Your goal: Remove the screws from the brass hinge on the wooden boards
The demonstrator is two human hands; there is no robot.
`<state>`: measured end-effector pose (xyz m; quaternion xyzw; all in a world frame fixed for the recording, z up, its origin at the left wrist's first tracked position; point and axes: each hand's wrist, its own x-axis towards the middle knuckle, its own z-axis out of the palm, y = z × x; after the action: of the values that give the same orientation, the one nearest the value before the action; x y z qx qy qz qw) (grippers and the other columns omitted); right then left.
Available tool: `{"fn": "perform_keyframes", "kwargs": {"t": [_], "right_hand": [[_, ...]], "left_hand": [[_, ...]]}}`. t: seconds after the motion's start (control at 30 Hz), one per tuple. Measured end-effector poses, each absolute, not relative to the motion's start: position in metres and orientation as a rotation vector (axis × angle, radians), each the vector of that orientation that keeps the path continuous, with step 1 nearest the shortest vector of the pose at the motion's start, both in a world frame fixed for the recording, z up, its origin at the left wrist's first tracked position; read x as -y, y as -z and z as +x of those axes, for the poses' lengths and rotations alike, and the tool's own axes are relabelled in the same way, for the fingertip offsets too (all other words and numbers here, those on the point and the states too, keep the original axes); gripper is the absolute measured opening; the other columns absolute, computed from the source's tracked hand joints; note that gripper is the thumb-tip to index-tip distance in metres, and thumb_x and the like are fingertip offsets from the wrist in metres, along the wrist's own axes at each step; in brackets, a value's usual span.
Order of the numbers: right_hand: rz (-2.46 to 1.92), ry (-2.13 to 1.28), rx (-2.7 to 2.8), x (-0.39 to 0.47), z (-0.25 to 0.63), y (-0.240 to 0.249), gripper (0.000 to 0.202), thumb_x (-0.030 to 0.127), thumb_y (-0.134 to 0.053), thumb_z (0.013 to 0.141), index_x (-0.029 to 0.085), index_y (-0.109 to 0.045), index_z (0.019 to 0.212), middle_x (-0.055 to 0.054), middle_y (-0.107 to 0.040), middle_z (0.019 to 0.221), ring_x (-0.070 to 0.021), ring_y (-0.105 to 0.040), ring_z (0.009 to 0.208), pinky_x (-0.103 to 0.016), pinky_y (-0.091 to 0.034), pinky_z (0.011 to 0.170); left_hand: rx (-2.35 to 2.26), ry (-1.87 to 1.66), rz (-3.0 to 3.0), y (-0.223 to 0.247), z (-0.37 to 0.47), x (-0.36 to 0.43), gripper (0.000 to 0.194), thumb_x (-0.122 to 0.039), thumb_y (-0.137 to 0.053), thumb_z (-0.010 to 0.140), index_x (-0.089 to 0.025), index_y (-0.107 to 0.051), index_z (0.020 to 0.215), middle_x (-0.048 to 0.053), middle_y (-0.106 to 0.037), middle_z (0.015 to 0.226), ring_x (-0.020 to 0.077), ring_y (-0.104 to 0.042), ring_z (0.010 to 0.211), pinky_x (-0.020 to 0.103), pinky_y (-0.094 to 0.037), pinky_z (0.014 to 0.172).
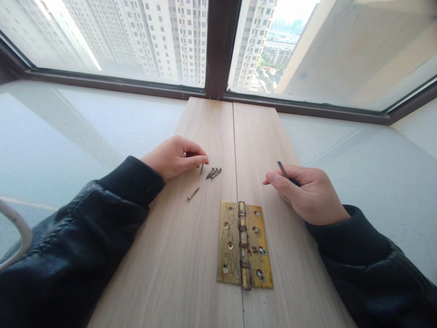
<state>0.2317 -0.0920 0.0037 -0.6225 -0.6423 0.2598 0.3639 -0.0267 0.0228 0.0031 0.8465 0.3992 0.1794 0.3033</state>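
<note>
My left hand (177, 157) pinches a dark screw (201, 168) over the left wooden board. Right beside it lies a small cluster of screws (214, 172), and a single screw (193, 194) rests nearer to me. A worn brass hinge (230, 246) lies open across the seam of the two boards. Two screws with cross heads sit in the lower holes of its right leaf; the left leaf's holes show no screws. My right hand (303, 191), above the right board, is closed round a thin dark tool (284, 170) whose metal tip points up and away.
Two pale wooden boards (259, 150) lie side by side on a white speckled sill (136, 114). Their far ends reach the dark window frame (218, 50). A white curved tube (20, 228) is at the left edge.
</note>
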Motion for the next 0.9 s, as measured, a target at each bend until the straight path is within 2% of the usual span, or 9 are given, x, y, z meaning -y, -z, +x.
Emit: {"fn": "perform_keyframes", "kwargs": {"t": [0.13, 0.37, 0.6, 0.9], "right_hand": [[-1.616, -0.663, 1.653, 0.092, 0.231, -0.004, 0.034, 0.047, -0.059, 0.086, 0.017, -0.068, 0.073, 0.004, -0.040, 0.046, -0.0076, -0.033, 0.042, -0.026, -0.024, 0.042], [-1.613, -0.666, 1.660, 0.092, 0.231, -0.004, 0.034, 0.046, -0.058, 0.086, 0.017, -0.068, 0.074, 0.005, -0.039, 0.046, -0.0076, -0.033, 0.041, -0.026, -0.024, 0.042], [-1.627, -0.651, 1.687, 0.091, 0.234, -0.003, 0.034, 0.046, -0.058, 0.087, 0.017, -0.068, 0.074, 0.004, -0.041, 0.045, -0.0081, -0.034, 0.041, -0.026, -0.026, 0.044], [-1.570, -0.647, 1.721, 0.090, 0.235, -0.002, 0.034, 0.047, -0.058, 0.087, 0.017, -0.069, 0.074, 0.004, -0.039, 0.045, -0.0079, -0.032, 0.041, -0.026, -0.024, 0.042]], "left_hand": [[-1.029, -0.525, 2.315, 0.006, -0.024, -0.024, 0.028, -0.038, -0.059, 0.081, -0.015, -0.074, 0.083, 0.003, -0.073, 0.077, 0.0135, -0.062, 0.069, 0.026, -0.044, 0.067], [-1.074, -0.537, 2.313, 0.004, -0.024, -0.022, 0.029, -0.042, -0.062, 0.078, -0.016, -0.076, 0.080, 0.005, -0.072, 0.074, 0.0138, -0.059, 0.066, 0.027, -0.042, 0.064], [-1.129, -0.453, 2.353, -0.008, -0.031, -0.020, 0.021, -0.035, -0.063, 0.074, -0.017, -0.075, 0.077, 0.000, -0.066, 0.063, 0.0100, -0.051, 0.057, 0.023, -0.037, 0.056], [-1.056, -0.428, 2.348, -0.003, -0.029, -0.020, 0.020, -0.035, -0.063, 0.073, -0.018, -0.074, 0.077, 0.003, -0.068, 0.069, 0.0123, -0.054, 0.061, 0.024, -0.039, 0.059]]}}
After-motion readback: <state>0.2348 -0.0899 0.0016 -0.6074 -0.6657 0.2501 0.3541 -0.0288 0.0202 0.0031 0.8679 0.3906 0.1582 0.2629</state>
